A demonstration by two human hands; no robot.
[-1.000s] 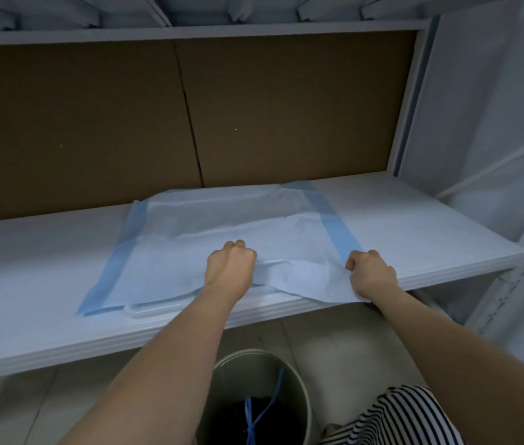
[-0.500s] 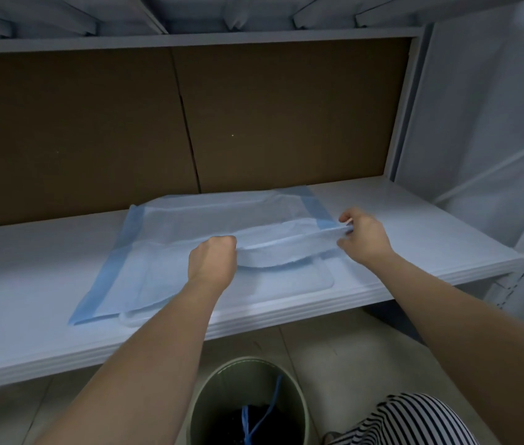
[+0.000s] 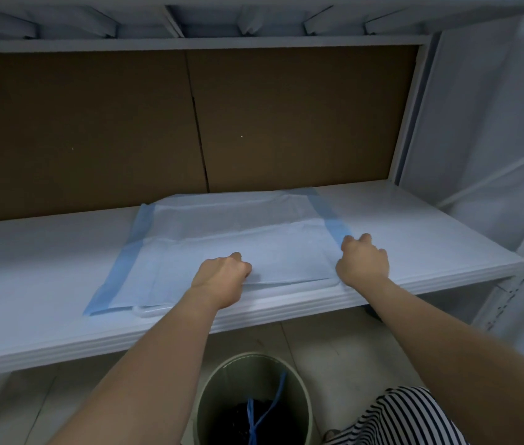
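Observation:
A pale blue absorbent pad (image 3: pixel 238 232) with darker blue side borders lies on a shallow white tray (image 3: pixel 157 311) on the white shelf (image 3: pixel 45 284). Its front part is folded back, so the fold runs along the tray's front. My left hand (image 3: pixel 222 274) is fisted at the middle of that front fold, fingers curled onto the pad. At the pad's front right corner my right hand (image 3: pixel 361 263) grips the blue border with curled fingers. The fingertips of both hands are hidden.
Brown cardboard (image 3: pixel 93 133) backs the shelf, and another shelf sits close overhead. A white upright post (image 3: pixel 414 117) stands at the right. On the floor below the shelf edge is a round bin (image 3: pixel 254 403) with blue strips inside. A striped garment shows at the bottom right.
The pad's front edge hung over the shelf edge. Both hands lifted it, carried it backward and laid it down folded, so it no longer overhangs.

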